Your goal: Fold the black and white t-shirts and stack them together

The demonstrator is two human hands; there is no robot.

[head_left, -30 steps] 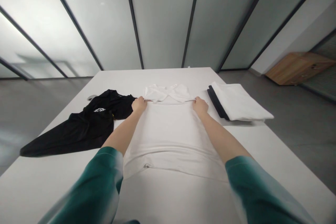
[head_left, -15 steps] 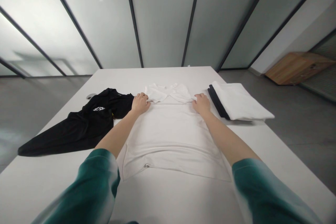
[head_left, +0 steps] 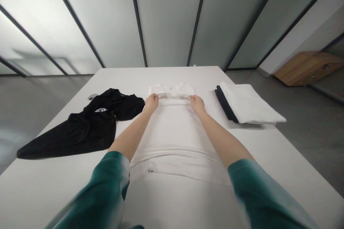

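Observation:
A white T-shirt (head_left: 172,132) lies flat on the white table (head_left: 53,186), its collar end away from me and its sides folded in. My left hand (head_left: 151,101) pinches the shirt's far edge at the left. My right hand (head_left: 197,102) pinches the same edge at the right. Between the two hands a raised roll of white cloth runs across near the collar. Both arms reach forward in green sleeves.
A crumpled black shirt (head_left: 83,125) with a white print lies left of the white one. At the right sits a folded stack (head_left: 247,107), white cloth on top of black. A glass partition wall stands beyond the table, and a wooden cabinet (head_left: 303,68) is at far right.
Both hands moved inward along the shirt's far edge and closed on it, lifting a fold of cloth near the collar. Half a second ago they lay flatter and wider apart.

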